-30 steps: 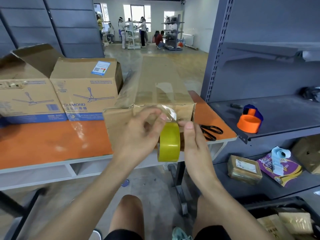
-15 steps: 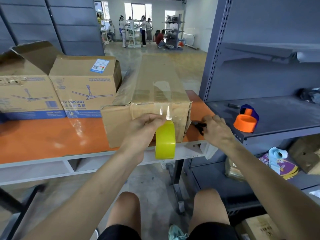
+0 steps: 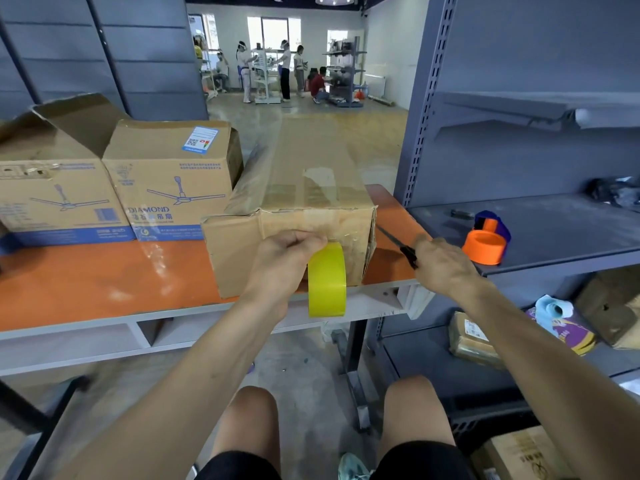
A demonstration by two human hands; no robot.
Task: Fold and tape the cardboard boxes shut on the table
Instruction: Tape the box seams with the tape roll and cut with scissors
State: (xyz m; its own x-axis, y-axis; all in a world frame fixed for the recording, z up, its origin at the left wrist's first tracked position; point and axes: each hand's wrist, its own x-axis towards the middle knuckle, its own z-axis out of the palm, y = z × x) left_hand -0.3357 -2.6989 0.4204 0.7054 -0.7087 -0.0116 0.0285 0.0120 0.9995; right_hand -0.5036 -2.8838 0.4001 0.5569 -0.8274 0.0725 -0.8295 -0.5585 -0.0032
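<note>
A long brown cardboard box (image 3: 311, 188) lies on the orange table (image 3: 104, 282), its near end at the table's front edge. My left hand (image 3: 284, 261) grips a yellow-green tape roll (image 3: 327, 280) against that near end, with clear tape running up from the roll over the box's top. To the right of the box, my right hand (image 3: 440, 263) is curled round the handles of black scissors (image 3: 398, 244), whose blades point away along the table.
Two printed fan boxes (image 3: 166, 181) stand at the left, the far-left one (image 3: 45, 188) with a flap up. A grey shelf unit (image 3: 554, 233) at the right carries an orange tape dispenser (image 3: 485, 244). Parcels lie on its lower shelf. People stand far behind.
My right hand left the tape roll, moved right to the scissors and now grips their handles. My left hand keeps the roll pressed to the box end.
</note>
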